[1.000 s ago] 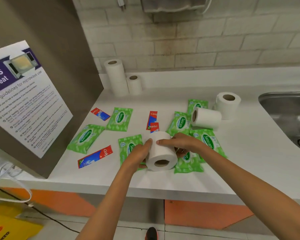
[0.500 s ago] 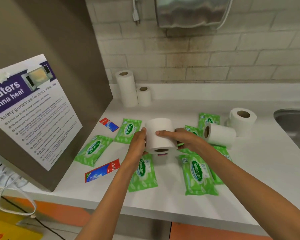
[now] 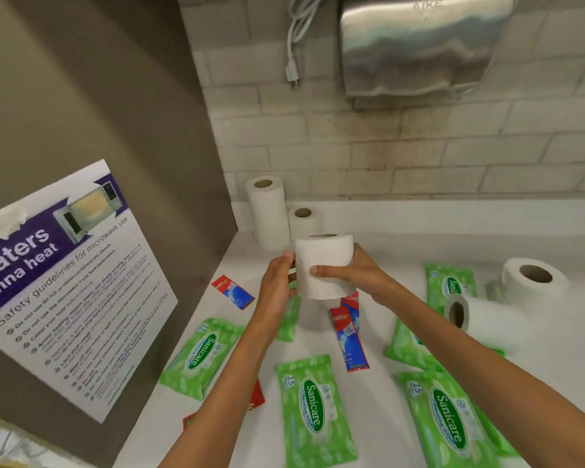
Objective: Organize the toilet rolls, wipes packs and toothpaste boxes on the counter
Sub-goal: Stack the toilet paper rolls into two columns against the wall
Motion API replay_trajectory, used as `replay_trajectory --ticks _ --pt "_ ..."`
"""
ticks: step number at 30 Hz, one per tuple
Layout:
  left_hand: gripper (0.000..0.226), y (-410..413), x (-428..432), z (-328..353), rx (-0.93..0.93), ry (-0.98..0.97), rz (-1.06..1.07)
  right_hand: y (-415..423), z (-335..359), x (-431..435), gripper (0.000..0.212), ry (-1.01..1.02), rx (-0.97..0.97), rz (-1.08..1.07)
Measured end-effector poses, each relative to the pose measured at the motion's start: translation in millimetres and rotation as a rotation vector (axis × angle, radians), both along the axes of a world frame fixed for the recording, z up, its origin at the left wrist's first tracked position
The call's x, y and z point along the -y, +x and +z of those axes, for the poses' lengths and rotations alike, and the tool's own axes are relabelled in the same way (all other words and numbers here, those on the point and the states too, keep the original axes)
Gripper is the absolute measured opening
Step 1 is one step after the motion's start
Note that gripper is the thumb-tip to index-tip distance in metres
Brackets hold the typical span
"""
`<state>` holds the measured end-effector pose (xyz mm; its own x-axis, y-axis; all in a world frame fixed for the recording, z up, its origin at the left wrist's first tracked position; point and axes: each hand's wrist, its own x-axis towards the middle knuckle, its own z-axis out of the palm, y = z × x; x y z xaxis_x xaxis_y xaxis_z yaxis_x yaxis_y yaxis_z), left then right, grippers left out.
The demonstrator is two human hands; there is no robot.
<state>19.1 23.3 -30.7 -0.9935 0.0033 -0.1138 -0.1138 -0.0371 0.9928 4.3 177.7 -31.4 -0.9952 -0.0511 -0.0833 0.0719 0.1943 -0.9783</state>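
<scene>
Currently: toilet roll (image 3: 324, 265) carried upright between both hands, above the counter (image 3: 402, 251), toward the back corner.

Set the roll down core-vertical beside the two standing rolls (image 3: 277, 214) at the wall, most likely on the short roll (image 3: 303, 221) to match the tall stack; lower it squarely, and release only once it sits flat, since a soft paper roll placed off-centre may topple. The right hand (image 3: 358, 275) wraps the roll's right side, its fingers (image 3: 321, 270) curled across the front face. The left hand (image 3: 279, 278) presses its fingertips (image 3: 289, 256) against the left edge. Both hands are closed on the roll, which hangs clear of the wipes packs (image 3: 314, 410) and toothpaste boxes (image 3: 350, 339) below.
</scene>
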Motion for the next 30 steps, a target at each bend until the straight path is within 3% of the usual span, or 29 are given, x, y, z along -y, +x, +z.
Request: replay_trajectory --ticks 6,9,11,20,30 --pt "0.039 -36 19 0 -0.024 0.031 -0.006 -50 -6 14 0.063 0.065 -0.113 -0.049" --pt "0.029 -60 32 -2 -0.005 0.038 0.074 -85 -7 23 0.097 0.118 -0.109 -0.144" --pt "0.024 -73 41 -7 0.005 0.038 0.109 -109 -5 29 0.109 0.175 -0.136 -0.189" --pt "0.016 -131 69 -20 -0.069 0.013 0.185 -216 45 76 0.100 0.163 -0.349 -0.241" --pt "0.024 -171 81 -33 -0.081 0.018 0.194 -291 41 99 0.105 0.194 -0.302 -0.275"
